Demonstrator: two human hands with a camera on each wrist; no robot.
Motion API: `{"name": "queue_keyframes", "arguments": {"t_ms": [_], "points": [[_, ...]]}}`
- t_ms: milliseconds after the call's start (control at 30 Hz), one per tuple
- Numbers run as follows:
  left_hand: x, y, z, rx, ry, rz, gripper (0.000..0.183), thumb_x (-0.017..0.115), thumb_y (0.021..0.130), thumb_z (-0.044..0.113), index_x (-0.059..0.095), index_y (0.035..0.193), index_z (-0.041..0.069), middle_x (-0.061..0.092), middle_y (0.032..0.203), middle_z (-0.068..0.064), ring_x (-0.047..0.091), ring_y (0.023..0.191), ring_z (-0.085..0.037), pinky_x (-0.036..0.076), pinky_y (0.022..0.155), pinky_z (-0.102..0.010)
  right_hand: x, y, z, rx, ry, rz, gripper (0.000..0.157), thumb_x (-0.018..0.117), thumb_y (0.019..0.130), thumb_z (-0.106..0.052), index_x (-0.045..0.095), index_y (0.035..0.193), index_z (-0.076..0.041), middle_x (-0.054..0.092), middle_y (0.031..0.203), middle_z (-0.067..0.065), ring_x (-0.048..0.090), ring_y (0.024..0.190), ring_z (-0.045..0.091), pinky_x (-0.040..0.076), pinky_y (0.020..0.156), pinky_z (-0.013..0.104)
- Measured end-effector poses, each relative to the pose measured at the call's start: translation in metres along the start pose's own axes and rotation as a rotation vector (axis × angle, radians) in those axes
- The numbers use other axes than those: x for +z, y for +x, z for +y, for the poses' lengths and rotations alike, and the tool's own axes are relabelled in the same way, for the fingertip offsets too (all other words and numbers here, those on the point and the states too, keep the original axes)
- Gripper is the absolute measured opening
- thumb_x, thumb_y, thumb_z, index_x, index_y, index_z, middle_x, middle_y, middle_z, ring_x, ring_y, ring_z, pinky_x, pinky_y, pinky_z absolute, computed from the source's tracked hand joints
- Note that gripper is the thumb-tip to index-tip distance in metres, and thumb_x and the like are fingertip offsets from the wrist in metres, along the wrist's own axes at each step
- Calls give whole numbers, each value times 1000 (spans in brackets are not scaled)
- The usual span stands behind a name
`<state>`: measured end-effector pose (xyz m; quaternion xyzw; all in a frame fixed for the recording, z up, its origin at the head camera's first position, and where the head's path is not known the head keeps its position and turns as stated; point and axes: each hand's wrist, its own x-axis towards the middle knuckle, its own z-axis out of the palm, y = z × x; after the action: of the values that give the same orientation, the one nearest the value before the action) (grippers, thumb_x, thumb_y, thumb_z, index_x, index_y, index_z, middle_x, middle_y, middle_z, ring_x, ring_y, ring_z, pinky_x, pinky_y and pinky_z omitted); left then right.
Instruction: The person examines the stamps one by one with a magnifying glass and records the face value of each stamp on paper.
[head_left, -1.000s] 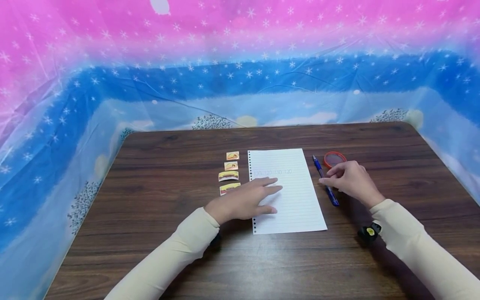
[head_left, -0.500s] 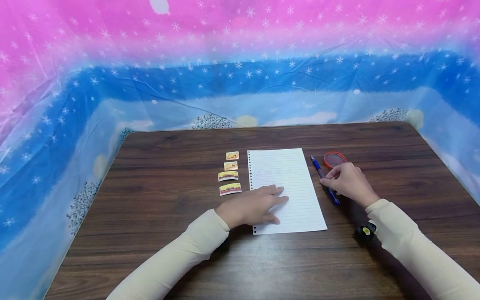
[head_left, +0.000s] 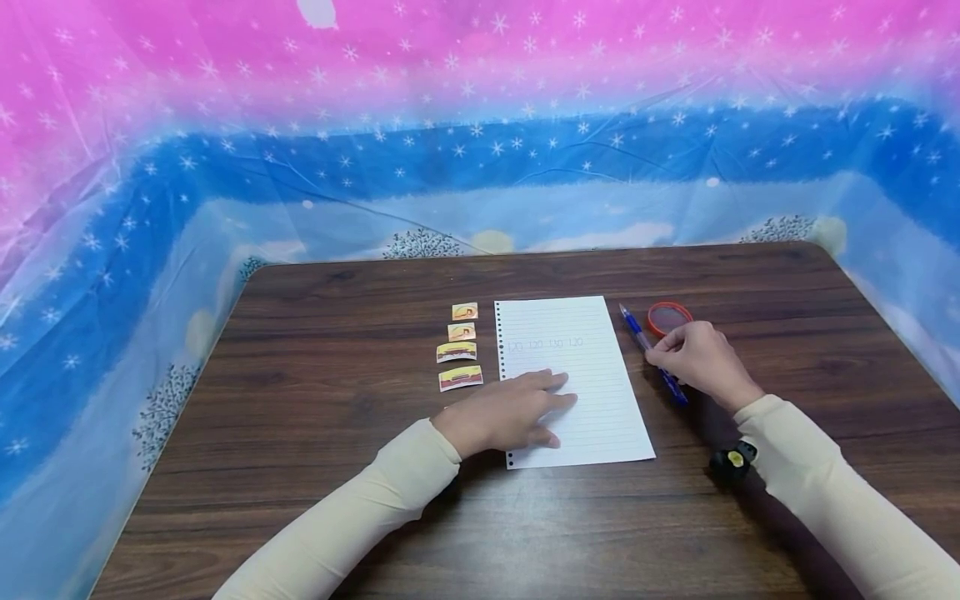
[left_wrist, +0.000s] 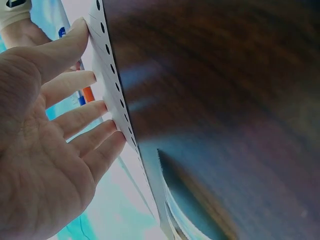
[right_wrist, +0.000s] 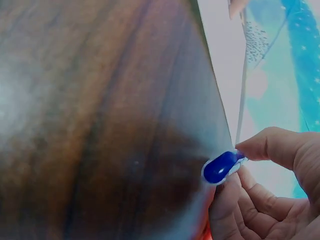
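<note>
A sheet of lined, punched paper [head_left: 600, 425] lies mid-table with a row of handwritten numbers near its top. My left hand [head_left: 502, 412] rests on its left side, fingers straight and spread; the left wrist view has the fingertips at the punched edge [left_wrist: 112, 75]. To the right of the sheet, my right hand [head_left: 705, 362] pinches a blue pen [head_left: 633, 325] around its middle. In the right wrist view the pen's blue end [right_wrist: 217, 170] shows between thumb and fingers. Whether the pen still touches the table I cannot tell.
Left of the sheet, several small stamp-like pictures [head_left: 456, 352] lie in a column. A round red-rimmed disc [head_left: 666, 321] sits just behind my right hand. Dark wood table [head_left: 337, 333]; a snowflake-patterned cloth [head_left: 480, 150] hangs behind it.
My left hand has slid slightly right and nearer, uncovering the lowest full picture. The right fingers have closed on the pen, which has shifted a little.
</note>
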<state>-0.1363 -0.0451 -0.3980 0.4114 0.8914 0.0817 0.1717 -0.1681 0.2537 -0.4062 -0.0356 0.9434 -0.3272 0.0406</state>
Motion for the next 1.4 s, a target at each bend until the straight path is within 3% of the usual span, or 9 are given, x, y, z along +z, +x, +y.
{"name": "queue_keyframes", "arguments": {"t_ms": [167,467,767,1067,1233,1400], "points": [[1,0,-1,-1,7,2,65,69,96,38,47,154,19,32,163,-6,24,152,-23,32,118,-38,-4,-1,-1,-11,21,19,21,71,93,-18,73,87,2,66,75,7,55,63,19,45,58,32],[2,1,-2,2,0,-10,64,68,97,38,45,155,20,31,164,-5,23,152,-22,30,119,-37,-10,-1,-2,36,101,10,29,67,98,-21,70,104,7,70,85,15,67,70,22,53,55,34],[2,1,-3,4,-11,-10,64,68,97,38,45,155,20,30,164,-4,22,153,-22,29,119,-37,-12,0,-3,12,212,37,29,65,100,-17,64,110,10,64,98,22,69,72,20,60,65,32],[2,1,-2,5,-23,-11,64,68,97,37,45,154,19,31,164,-4,23,153,-22,29,119,-37,-16,4,-7,34,232,34,27,65,100,-14,64,111,11,66,96,23,66,72,22,59,63,32],[2,1,-2,-1,-25,-14,64,68,98,38,45,155,20,30,164,-3,22,153,-21,29,119,-37,-20,4,-9,35,230,26,26,64,101,-16,65,113,7,66,98,24,68,74,25,53,56,35],[3,2,-3,-6,-26,-15,64,68,98,38,45,155,21,30,165,-3,21,153,-21,28,120,-36,-23,4,-8,25,299,37,28,67,100,-20,66,114,4,68,99,24,69,74,25,58,62,35]]}}
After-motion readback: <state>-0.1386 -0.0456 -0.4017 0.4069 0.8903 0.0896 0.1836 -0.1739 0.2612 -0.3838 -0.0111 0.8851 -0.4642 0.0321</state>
